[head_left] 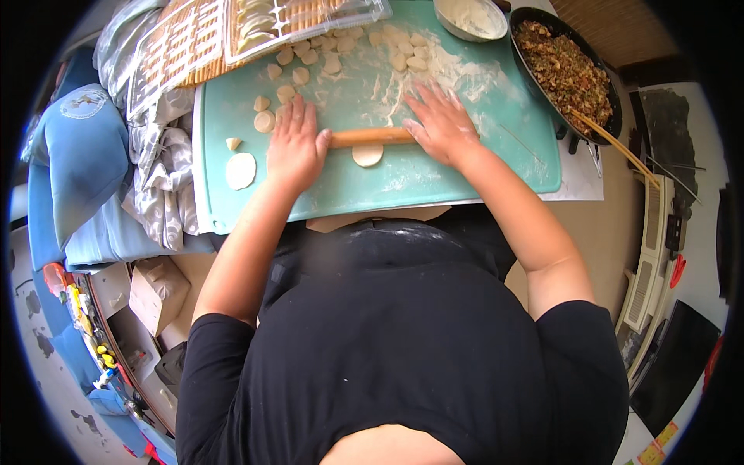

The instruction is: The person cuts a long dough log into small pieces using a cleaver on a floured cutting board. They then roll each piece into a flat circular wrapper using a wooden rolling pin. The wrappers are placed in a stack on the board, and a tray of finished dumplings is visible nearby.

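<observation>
A wooden rolling pin (372,138) lies across a green board (341,190) dusted with flour. My left hand (296,146) rests flat on its left end, fingers stretched away from me. On the right end lies my right hand (442,124), its fingers spread and floury. Under the pin's middle is a round of dough (368,156), its near part showing. Left of my left hand are a flat dough wrapper (241,170) and a small dough lump (233,143). Beyond that hand sit a dough disc (264,122) and several small dough pieces (332,64).
Clear plastic trays (232,58), one holding dumplings, overlap the board's far left. A bowl of flour (471,19) stands at the far edge. At right is a black pan (612,128) of chopped filling with chopsticks (620,149). Grey patterned cloth (167,182) borders the board's left.
</observation>
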`<state>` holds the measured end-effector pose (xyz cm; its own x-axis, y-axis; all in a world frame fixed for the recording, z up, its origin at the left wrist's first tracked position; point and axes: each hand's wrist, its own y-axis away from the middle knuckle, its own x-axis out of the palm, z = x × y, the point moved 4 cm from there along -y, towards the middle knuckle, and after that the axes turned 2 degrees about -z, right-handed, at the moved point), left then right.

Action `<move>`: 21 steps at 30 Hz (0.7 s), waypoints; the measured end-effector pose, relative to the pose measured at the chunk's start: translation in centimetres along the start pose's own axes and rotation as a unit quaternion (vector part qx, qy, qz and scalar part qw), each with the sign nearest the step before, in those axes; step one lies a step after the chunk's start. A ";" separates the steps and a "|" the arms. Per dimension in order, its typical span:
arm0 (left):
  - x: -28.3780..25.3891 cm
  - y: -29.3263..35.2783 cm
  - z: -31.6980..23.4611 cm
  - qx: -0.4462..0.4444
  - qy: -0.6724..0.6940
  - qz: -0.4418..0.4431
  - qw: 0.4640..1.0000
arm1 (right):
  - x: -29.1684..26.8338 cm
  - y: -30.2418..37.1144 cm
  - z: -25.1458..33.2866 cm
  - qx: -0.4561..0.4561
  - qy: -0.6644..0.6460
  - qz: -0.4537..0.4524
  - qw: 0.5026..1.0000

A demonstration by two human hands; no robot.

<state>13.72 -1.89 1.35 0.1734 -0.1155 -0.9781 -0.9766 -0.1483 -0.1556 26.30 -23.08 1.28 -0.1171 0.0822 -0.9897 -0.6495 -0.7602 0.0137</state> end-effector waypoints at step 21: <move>-1.4 -3.6 -5.9 0.009 0.328 0.109 0.938 | -0.1 8.0 -0.4 -0.144 -0.129 -0.193 0.962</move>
<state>17.75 -7.03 4.09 0.0038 -0.7212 -0.6927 -0.9989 -0.0352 0.0312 21.43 -29.48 1.48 -0.1153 0.5240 -0.8439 -0.4513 -0.7844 -0.4254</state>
